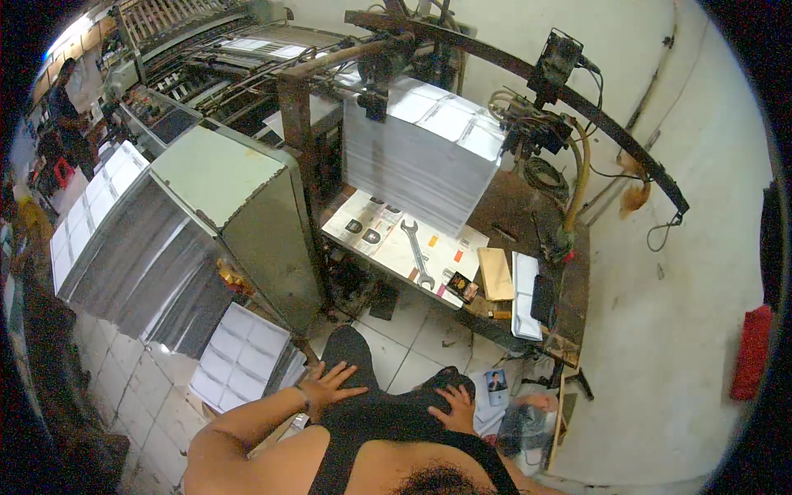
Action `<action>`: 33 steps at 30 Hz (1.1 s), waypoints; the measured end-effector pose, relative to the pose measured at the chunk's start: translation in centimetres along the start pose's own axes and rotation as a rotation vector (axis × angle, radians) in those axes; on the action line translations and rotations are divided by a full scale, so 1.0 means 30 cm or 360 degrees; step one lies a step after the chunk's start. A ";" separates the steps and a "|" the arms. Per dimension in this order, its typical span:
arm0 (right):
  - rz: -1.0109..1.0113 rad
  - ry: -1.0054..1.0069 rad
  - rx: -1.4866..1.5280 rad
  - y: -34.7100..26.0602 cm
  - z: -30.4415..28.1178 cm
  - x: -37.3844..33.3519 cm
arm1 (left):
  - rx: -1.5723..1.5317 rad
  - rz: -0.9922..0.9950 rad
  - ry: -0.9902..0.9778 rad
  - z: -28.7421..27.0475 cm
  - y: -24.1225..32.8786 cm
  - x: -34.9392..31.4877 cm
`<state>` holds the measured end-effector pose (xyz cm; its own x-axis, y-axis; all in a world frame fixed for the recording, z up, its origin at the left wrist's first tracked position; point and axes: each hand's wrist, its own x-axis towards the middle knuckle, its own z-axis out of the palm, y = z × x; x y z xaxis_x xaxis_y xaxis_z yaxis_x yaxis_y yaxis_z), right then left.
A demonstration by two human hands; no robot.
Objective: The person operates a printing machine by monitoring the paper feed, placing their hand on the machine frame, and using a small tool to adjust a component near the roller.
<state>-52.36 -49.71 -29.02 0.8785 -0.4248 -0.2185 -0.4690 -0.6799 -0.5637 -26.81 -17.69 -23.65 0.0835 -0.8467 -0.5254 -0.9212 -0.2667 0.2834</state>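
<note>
My left hand (334,384) rests on my left thigh with its fingers spread, holding nothing. On the right thigh lies my right hand (456,409), also open and bare. In front of my knees is a low table; on its printed sheet (388,233) lies an open-end wrench (417,254). Beside the wrench are a small dark packet (462,286), a yellowish block (495,274), a white pad of paper (525,297) and a dark flat thing (544,299). Behind them stands a tall stack of printed paper (417,161). Neither hand touches any of these.
A green machine cabinet (223,173) stands ahead to the left, with printing machinery behind it. More paper stacks (124,256) stand at the left, a lower pile (241,355) near my left arm. A curved metal bar (610,120) arches overhead right. Far left, a person (66,115) stands.
</note>
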 end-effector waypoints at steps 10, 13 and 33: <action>0.0060 0.0007 -0.0059 -0.037 -0.001 -0.003 | 0.0043 -0.0004 0.0116 0.049 -0.012 -0.005; 0.0056 -0.0013 -0.0051 -0.024 0.000 0.002 | 0.0003 -0.0002 0.0010 0.016 -0.008 -0.009; 0.0069 0.0035 0.0010 -0.024 0.000 -0.003 | 0.0096 -0.0026 0.0172 0.099 -0.019 0.020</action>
<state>-52.09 -49.17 -28.59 0.8551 -0.4670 -0.2252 -0.5059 -0.6566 -0.5593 -27.36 -16.69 -26.50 0.1360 -0.8881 -0.4390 -0.9403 -0.2553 0.2253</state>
